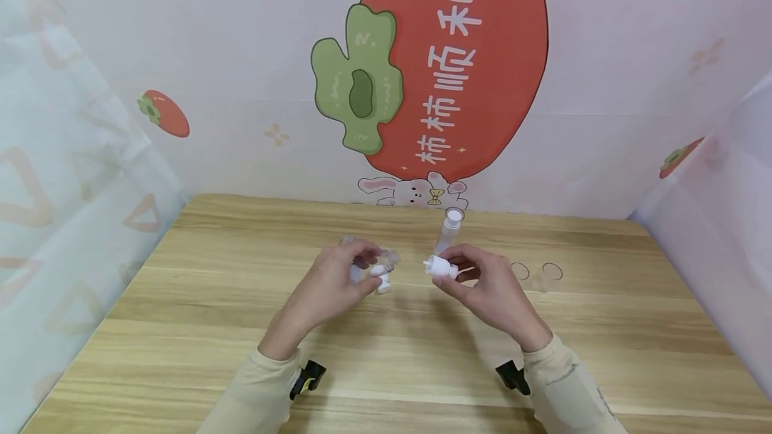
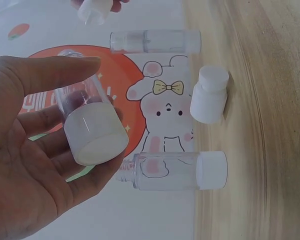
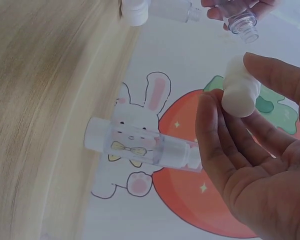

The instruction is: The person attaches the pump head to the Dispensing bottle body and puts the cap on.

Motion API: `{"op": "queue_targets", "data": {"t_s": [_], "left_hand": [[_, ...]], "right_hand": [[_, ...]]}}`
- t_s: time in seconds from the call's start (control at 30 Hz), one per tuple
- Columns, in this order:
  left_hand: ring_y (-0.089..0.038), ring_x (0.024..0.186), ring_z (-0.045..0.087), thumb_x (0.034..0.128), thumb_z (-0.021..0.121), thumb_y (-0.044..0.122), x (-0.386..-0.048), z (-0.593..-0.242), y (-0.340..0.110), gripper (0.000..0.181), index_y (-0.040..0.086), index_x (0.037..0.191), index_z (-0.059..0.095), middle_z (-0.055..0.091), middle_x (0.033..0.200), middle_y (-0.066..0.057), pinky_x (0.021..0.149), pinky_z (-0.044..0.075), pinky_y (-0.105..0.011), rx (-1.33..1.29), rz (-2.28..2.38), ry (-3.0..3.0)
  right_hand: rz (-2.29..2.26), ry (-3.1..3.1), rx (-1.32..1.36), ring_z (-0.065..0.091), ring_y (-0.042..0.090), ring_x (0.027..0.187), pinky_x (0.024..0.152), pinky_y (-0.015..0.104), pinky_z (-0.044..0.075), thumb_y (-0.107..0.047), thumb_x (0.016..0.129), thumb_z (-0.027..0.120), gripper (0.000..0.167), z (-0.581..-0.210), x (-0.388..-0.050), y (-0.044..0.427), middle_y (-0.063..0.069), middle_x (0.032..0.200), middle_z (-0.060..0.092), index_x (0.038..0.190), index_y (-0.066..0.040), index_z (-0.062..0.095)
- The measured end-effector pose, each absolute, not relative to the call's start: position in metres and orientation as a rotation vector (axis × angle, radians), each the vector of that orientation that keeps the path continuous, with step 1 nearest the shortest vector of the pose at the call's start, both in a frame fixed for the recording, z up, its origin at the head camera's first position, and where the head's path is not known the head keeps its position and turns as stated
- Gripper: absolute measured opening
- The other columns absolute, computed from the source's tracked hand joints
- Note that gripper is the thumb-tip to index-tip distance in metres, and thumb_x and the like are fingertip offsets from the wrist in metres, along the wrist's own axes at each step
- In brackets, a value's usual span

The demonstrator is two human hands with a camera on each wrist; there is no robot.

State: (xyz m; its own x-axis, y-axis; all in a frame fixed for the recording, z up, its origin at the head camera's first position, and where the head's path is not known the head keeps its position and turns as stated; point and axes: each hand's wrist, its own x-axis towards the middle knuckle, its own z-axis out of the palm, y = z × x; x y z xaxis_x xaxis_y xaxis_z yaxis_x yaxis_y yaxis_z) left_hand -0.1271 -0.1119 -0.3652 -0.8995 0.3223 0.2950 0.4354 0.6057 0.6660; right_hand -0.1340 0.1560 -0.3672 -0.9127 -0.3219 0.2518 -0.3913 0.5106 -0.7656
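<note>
- Over the middle of the wooden tabletop [image 1: 199,286], grips a clear bottle [image 2: 92,127] with a white base in the left hand [image 1: 333,282], with thumb laid across the see-through body and fingers curled behind.
- Points the bottle's bare neck toward the right hand [image 1: 490,285], tilted well off upright.
- Pinches a white fitting [image 3: 241,92] between thumb and fingers of that right hand, held up off the wood.
- Leaves a gap of air between neck and fitting, near each other but not touching.
- Shows a capped bottle [image 3: 137,144] standing upright just beyond the right hand, toward the back edge, with the patterned backdrop [image 1: 241,65] rising behind.
- Shows an uncapped bottle [image 2: 170,171] upright beyond the left hand, near a small white piece [image 2: 208,102], making for tighter quarters on that side.
- Picks out two faint see-through round pieces [image 1: 551,271] to the right of the right hand, well in from the right edge.
- Offers broad room across wood grain to either side of the arms, plus a wide lane between the pale sleeves [image 1: 256,387], running down out of frame.
</note>
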Motion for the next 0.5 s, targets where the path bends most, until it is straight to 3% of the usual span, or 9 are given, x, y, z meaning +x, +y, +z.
{"op": "queue_targets", "data": {"t_s": [0.5], "left_hand": [[-0.025,0.094,0.066,0.0831,0.083,0.006,-0.1249,-0.3672,-0.1065,0.034,0.003,0.115,0.071,0.071,0.102,-0.008,0.082,0.055,-0.039,-0.661,-1.151,-2.760]], "right_hand": [[1.482,-2.639,0.602,0.066,0.018,0.087,0.078,0.030,0.059,-0.005,0.082,0.084,0.032,-0.3653,-0.1341,0.1563,0.004,0.101,0.070,0.111,-0.007,0.070]]}}
